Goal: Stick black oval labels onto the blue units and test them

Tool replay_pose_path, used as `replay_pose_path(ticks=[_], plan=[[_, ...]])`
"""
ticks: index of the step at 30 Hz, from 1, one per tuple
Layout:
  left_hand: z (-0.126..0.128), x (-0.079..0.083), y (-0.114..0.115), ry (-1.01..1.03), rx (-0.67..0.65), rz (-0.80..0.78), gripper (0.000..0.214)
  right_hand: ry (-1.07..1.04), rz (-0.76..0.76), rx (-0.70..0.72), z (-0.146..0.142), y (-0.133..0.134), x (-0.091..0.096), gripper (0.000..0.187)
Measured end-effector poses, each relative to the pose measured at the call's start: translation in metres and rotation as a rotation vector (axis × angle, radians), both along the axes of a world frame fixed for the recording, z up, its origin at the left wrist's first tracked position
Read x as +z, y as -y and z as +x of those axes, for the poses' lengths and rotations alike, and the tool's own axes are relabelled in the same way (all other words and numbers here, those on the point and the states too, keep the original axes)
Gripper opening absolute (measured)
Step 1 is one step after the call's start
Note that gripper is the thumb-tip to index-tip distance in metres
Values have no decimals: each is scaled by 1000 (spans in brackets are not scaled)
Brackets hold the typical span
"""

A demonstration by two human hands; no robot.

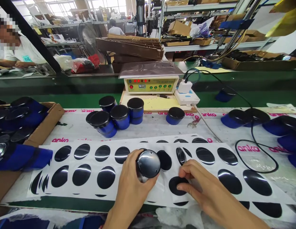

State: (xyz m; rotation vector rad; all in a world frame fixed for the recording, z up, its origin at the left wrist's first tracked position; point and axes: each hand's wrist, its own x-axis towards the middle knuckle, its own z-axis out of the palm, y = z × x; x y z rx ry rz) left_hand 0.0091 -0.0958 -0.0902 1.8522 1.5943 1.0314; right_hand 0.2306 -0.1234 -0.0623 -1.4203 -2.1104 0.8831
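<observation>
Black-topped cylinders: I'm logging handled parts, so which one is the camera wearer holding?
The cylinder in the left hand, its glossy black end showing small holes; the others, like the cluster before the control box, are unheld.

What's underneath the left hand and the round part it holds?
A white sheet with black discs lies beneath the left hand and round part. The stretch they cover, and any disc there, cannot be seen.

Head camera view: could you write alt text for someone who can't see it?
A person's left hand holds a round piece with a glossy black top; the right hand is over black discs on white sheets. Behind them stand blue pieces with black tops and a control box with red lights lit.
</observation>
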Motion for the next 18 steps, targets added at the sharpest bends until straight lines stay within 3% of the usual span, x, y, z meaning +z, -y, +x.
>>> replay_pose_path(ticks=[5,11,14,18], plan=[[1,1,-1,-8,-2,-14,55,131,141,51,0,-1,2,31],[0,6,-3,-28,-13,0,53,264,-108,248,-3,-30,24,21],[1,7,-5,-20,-3,-14,53,217,-147,281,0,-38,28,20],[2,5,-4,-6,7,-27,54,92,-177,297,10,-28,29,8]])
